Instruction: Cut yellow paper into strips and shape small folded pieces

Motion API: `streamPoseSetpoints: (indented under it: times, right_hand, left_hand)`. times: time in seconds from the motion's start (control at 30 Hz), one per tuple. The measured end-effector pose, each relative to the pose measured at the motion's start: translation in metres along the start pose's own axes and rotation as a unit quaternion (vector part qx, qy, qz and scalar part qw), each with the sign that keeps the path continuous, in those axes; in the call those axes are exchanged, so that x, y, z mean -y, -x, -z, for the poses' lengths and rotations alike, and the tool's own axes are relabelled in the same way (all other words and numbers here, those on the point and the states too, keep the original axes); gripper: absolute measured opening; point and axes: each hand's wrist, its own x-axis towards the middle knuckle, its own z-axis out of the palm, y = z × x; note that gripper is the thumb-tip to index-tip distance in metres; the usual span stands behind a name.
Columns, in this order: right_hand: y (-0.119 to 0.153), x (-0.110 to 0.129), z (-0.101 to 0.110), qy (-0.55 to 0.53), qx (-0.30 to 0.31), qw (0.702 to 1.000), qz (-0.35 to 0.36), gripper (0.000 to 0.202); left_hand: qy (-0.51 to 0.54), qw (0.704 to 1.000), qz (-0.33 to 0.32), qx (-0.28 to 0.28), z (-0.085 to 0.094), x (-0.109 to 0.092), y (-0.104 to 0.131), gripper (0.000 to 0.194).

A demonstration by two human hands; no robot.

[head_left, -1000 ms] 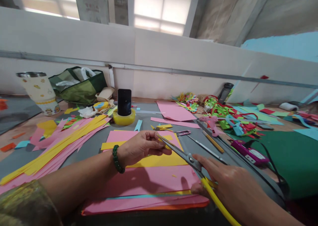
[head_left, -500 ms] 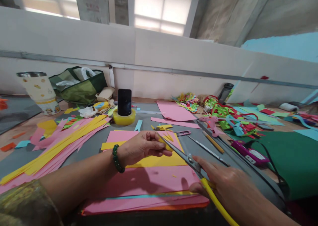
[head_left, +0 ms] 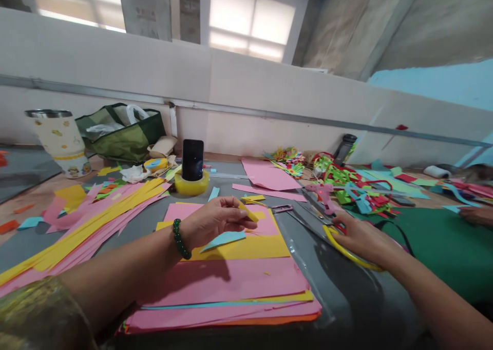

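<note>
My left hand (head_left: pixel 219 220), with a green bead bracelet at its wrist, pinches a small folded yellow paper piece (head_left: pixel 248 212) above the stacked sheets. Beneath it lie a pink sheet (head_left: pixel 254 278), a yellow sheet (head_left: pixel 265 247) and a light blue scrap (head_left: pixel 225 239). To the right, my right hand (head_left: pixel 358 237) is closed around the yellow-handled scissors (head_left: pixel 350 252), low over the grey mat. The blades point away, near a pink glue gun (head_left: pixel 324 195).
A phone (head_left: pixel 193 160) stands in a yellow tape roll (head_left: pixel 191 184). Paper strips (head_left: pixel 88 221) and a tumbler (head_left: pixel 59 142) are at the left. Colourful scraps (head_left: pixel 358 186) lie back right. Another person's hand (head_left: pixel 477 215) rests at the right edge.
My right hand has moved right with the scissors, away from the yellow piece. My left hand has shifted slightly left. The light blue scrap now shows, and another person's hand appears at the right.
</note>
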Motion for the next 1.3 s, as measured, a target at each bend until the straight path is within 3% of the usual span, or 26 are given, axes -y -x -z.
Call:
streamPoseSetpoints:
  times: [0.1, 0.23, 0.4, 0.47, 0.57, 0.67, 0.8, 0.93, 1.1, 1.3]
  right_hand:
    - [-0.007, -0.019, -0.020, -0.031, 0.036, 0.999, -0.007, 0.030]
    - [-0.014, -0.023, -0.037, -0.040, 0.033, 0.998, 0.020, 0.036]
    - [-0.023, -0.008, -0.025, -0.030, 0.007, 0.999, 0.013, 0.031]
    - [-0.027, 0.013, -0.010, -0.038, -0.020, 0.999, 0.013, 0.031]
    - [-0.034, 0.064, 0.013, -0.098, -0.060, 0.992, 0.054, 0.032]
    - [-0.043, 0.124, 0.027, -0.269, -0.089, 0.937, 0.205, 0.031]
    - [-0.061, 0.171, 0.027, -0.315, -0.077, 0.909, 0.262, 0.014]
    - [-0.074, 0.174, 0.011, -0.376, -0.083, 0.890, 0.243, 0.013]
    - [-0.080, 0.162, -0.011, -0.529, -0.038, 0.824, 0.199, 0.011]
    - [-0.080, 0.159, -0.013, -0.573, -0.003, 0.803, 0.165, 0.012]
  left_hand:
    - [-0.006, 1.000, -0.005, -0.021, 0.005, 0.002, -0.001, 0.026]
    - [-0.016, 0.998, -0.013, -0.054, 0.009, 0.003, -0.004, 0.028]
    - [-0.013, 0.996, -0.022, -0.086, 0.012, 0.004, -0.007, 0.027]
    - [-0.008, 0.995, -0.030, -0.096, 0.012, 0.005, -0.008, 0.027]
    - [-0.009, 0.994, -0.041, -0.100, 0.011, 0.006, -0.010, 0.026]
    - [-0.012, 0.993, -0.057, -0.107, 0.011, 0.006, -0.010, 0.023]
    - [-0.012, 0.990, -0.072, -0.123, 0.013, 0.003, -0.010, 0.018]
    - [0.002, 0.986, -0.068, -0.154, 0.015, -0.001, -0.013, 0.014]
    - [0.005, 0.984, -0.055, -0.167, 0.019, 0.000, -0.018, 0.018]
    - [-0.044, 0.984, -0.080, -0.151, 0.023, 0.008, -0.019, 0.032]
